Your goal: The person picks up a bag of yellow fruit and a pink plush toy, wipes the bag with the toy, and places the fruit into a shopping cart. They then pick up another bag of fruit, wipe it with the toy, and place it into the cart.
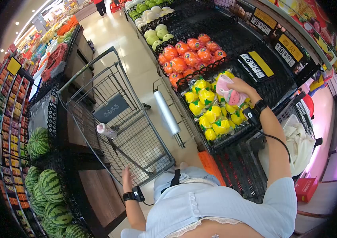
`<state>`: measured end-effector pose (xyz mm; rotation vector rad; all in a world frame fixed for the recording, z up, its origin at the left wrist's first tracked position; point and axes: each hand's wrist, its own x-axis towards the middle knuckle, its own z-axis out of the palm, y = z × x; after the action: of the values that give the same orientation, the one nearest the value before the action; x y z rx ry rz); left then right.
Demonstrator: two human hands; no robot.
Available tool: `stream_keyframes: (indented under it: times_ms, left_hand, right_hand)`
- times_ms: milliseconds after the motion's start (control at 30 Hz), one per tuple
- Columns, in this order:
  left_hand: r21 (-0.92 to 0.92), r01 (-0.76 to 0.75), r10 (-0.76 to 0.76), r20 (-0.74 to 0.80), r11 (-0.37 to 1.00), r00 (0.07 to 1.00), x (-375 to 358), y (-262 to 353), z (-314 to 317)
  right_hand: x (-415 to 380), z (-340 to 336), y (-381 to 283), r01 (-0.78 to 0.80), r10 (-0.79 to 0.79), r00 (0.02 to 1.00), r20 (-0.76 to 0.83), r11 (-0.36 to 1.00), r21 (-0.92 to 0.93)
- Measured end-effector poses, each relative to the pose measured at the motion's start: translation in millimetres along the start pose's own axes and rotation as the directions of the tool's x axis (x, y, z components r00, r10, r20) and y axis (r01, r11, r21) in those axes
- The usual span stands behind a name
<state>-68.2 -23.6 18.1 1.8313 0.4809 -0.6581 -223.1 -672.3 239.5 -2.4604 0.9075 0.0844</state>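
Landmark: the shopping cart [117, 115], wire-sided, standing in the aisle.

- Our right hand [237, 88], far to the cart's right over the produce shelf, is closed around a wrapped pink-and-white fruit [228, 94]; we cannot make out what kind.
- Beneath that hand: yellow wrapped fruit [210, 113]. Beyond them, orange-red wrapped fruit [188, 55].
- Our left hand [127, 175] hangs at the cart's near end, fingers loosely spread, holding nothing; whether it touches the wire is hard to tell.
- Inside the cart: a small bottle [106, 130].
- Right of the cart: a roll of plastic bags [167, 113].
- Left of the cart: watermelons [49, 186], partly cut off.
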Motion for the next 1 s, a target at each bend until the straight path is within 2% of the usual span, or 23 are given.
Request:
stream_keyframes:
  times_ms: [67,100,167,267,367,400,533,600,700,800,900,1000]
  left_hand:
    - [0.374,-0.061,0.119,-0.134,0.925,0.984,49,-30,-25]
    - [0.538,-0.061,0.236,-0.262,0.841,0.936,44,-30,-26]
    - [0.799,0.041,0.504,-0.418,0.600,0.756,19,-26,-30]
    - [0.658,0.226,0.193,-0.501,0.719,0.844,-17,-4,-27]
    - [0.501,0.110,0.081,-0.343,0.858,0.936,26,-59,-50]
    - [0.532,0.147,0.039,-0.323,0.834,0.946,29,-56,-53]
    - [0.595,0.168,-0.018,-0.250,0.786,0.968,27,-44,-63]
    - [0.581,0.166,-0.047,-0.213,0.797,0.976,21,-31,-64]
    - [0.637,0.069,0.101,-0.227,0.768,0.969,19,-28,-64]
    - [0.468,0.086,-0.007,-0.168,0.880,0.986,-30,33,-47]
    - [0.644,-0.010,0.125,-0.134,0.765,0.983,38,-24,-78]
    - [0.554,0.026,0.082,-0.168,0.832,0.982,72,-46,-88]
  right_hand:
    - [3,3,5,0.012,-0.012,1.000,-0.016,1.000,-0.017]
    - [9,8,13,0.031,-0.031,0.999,-0.029,0.999,-0.014]
    - [11,11,16,0.056,-0.057,0.997,-0.056,0.998,-0.019]
    - [0,7,4,0.063,-0.065,0.995,-0.072,0.997,-0.037]
    - [-5,4,-5,0.065,-0.068,0.996,-0.051,0.995,-0.073]
    - [-3,6,-4,0.077,-0.083,0.995,-0.050,0.991,-0.106]
    - [4,10,0,0.146,-0.148,0.989,0.005,0.968,-0.204]
    - [3,9,-4,0.111,-0.117,0.993,-0.012,0.962,-0.249]
    - [5,12,-3,0.096,-0.114,0.992,-0.045,0.951,-0.294]
    - [2,11,-9,0.087,-0.105,0.993,-0.045,0.952,-0.295]
    - [5,14,-7,0.085,-0.103,0.993,-0.050,0.958,-0.273]
    - [8,11,-10,0.092,-0.102,0.994,-0.029,0.966,-0.242]
